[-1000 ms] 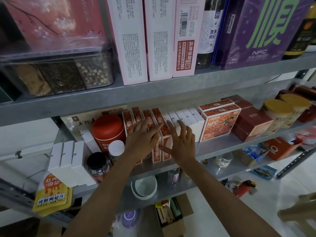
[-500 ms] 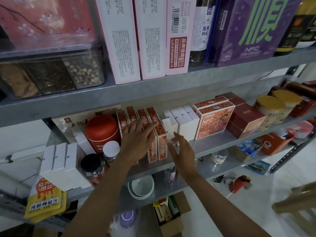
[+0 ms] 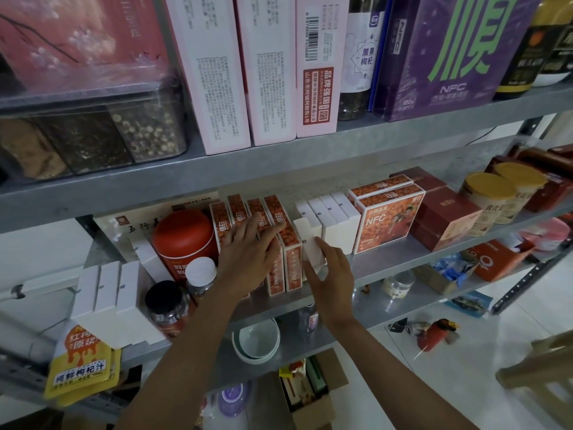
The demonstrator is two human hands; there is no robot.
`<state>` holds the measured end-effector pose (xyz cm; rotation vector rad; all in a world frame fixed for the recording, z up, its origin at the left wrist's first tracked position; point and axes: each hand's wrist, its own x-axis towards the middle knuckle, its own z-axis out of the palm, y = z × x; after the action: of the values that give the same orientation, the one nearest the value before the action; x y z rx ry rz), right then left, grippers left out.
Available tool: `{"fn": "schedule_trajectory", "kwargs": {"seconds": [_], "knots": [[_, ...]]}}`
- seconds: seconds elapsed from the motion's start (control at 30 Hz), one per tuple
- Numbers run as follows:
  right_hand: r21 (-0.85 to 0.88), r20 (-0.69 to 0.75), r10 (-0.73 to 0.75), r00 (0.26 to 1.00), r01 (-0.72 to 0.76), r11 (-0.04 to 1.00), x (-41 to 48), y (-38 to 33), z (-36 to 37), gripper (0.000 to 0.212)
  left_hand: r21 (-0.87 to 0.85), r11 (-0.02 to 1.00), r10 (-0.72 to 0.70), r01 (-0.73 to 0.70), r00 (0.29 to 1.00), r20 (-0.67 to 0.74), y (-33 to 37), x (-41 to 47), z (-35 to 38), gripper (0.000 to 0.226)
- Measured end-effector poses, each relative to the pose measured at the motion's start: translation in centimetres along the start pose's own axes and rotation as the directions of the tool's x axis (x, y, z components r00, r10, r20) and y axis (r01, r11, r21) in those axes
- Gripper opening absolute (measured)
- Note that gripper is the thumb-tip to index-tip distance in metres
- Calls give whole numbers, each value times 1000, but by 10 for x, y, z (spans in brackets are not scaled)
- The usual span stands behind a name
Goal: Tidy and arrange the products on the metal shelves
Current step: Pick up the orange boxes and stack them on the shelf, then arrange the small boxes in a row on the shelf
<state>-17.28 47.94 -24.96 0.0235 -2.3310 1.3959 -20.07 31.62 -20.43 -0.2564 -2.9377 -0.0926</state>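
Observation:
On the middle metal shelf (image 3: 390,268) stands a row of narrow orange berry-print boxes (image 3: 293,259). My left hand (image 3: 248,256) lies flat across their tops and fronts, fingers spread. To their right stand several white boxes (image 3: 331,223). One white box (image 3: 307,240) is pulled forward out of that row, tilted, and my right hand (image 3: 333,274) grips its lower front end.
A red canister (image 3: 183,240), a white-capped jar (image 3: 201,276) and a black-capped jar (image 3: 164,308) stand left of the orange boxes. More white boxes (image 3: 108,293) and a yellow pouch (image 3: 80,370) sit at the left edge. NFC orange boxes (image 3: 387,218), maroon boxes and yellow-lidded tubs (image 3: 486,197) fill the right.
My right hand has slid down from the orange boxes to the nearest white box and drawn it forward out of its row. The left hand stays on the orange boxes.

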Motion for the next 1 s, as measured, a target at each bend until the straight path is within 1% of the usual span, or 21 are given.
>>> {"fn": "schedule_trajectory", "kwargs": {"seconds": [0.07, 0.13, 0.2, 0.27, 0.33, 0.4, 0.43, 0.47, 0.5, 0.57, 0.6, 0.63, 0.7, 0.77, 0.8, 0.83, 0.87, 0.93, 1.0], "knots": [[29, -46, -33, 998, 34, 999, 1, -2, -7, 44, 6, 1000, 6, -6, 1000, -2, 0, 1, 1, 77], [112, -90, -8, 996, 18, 994, 3, -10, -21, 39, -9, 1000, 9, -9, 1000, -14, -2, 1, 1, 76], [177, -146, -10, 989, 36, 984, 6, -15, -36, 36, -29, 999, 13, -14, 1000, -9, -4, 1, 3, 76], [236, -182, -15, 983, 58, 970, 10, -18, -51, 30, -85, 996, 16, -17, 1000, -12, -6, 2, 3, 77], [335, -166, 27, 986, 31, 942, 16, -20, -68, 26, -206, 979, -20, 0, 995, -96, -2, 0, 2, 74], [390, -126, 41, 991, 11, 921, 24, -23, -85, 25, -327, 945, -66, -19, 967, -247, 9, -8, 0, 70], [410, -103, 47, 994, -1, 912, 29, -25, -93, 24, -414, 909, -86, -52, 948, -308, 18, -14, -2, 67], [436, -86, 63, 994, -19, 900, 33, -26, -100, 23, -519, 850, -95, -92, 941, -323, 28, -21, -4, 63], [463, -82, 85, 993, -38, 886, 38, -25, -106, 20, -622, 774, -92, -122, 949, -301, 39, -29, -9, 59], [502, -93, 132, 987, -69, 862, 45, -23, -116, 16, -748, 654, -73, -112, 975, -210, 58, -41, -15, 53], [521, -84, 154, 984, -88, 849, 48, -21, -119, 15, -801, 593, -61, -86, 987, -151, 64, -45, -16, 54], [535, -65, 164, 984, -104, 839, 52, -18, -122, 16, -861, 506, -40, -51, 996, -82, 69, -49, -16, 56], [542, -17, 163, 986, -128, 831, 57, -16, -127, 17, -953, 296, 7, 61, 998, 66, 77, -55, -19, 54], [553, 24, 167, 986, -153, 819, 60, -16, -130, 17, -978, 107, 12, 181, 983, 183, 82, -60, -24, 38], [568, 47, 183, 982, -177, 804, 61, -17, -130, 18, -975, 38, 0, 220, 975, 220, 84, -62, -27, 32], [582, 74, 207, 976, -211, 785, 62, -16, -129, 20, -969, -11, -15, 248, 969, 249, 87, -64, -30, 31], [599, 110, 239, 965, -256, 758, 62, -17, -128, 24, -964, -35, -31, 262, 964, 263, 88, -65, -30, 33], [641, 166, 287, 944, -324, 695, 62, -16, -125, 25, -965, -29, -59, 261, 963, 263, 92, -68, -32, 36], [660, 197, 321, 926, -367, 655, 61, -15, -122, 22, -968, -8, -81, 249, 965, 249, 95, -71, -34, 29]]}}
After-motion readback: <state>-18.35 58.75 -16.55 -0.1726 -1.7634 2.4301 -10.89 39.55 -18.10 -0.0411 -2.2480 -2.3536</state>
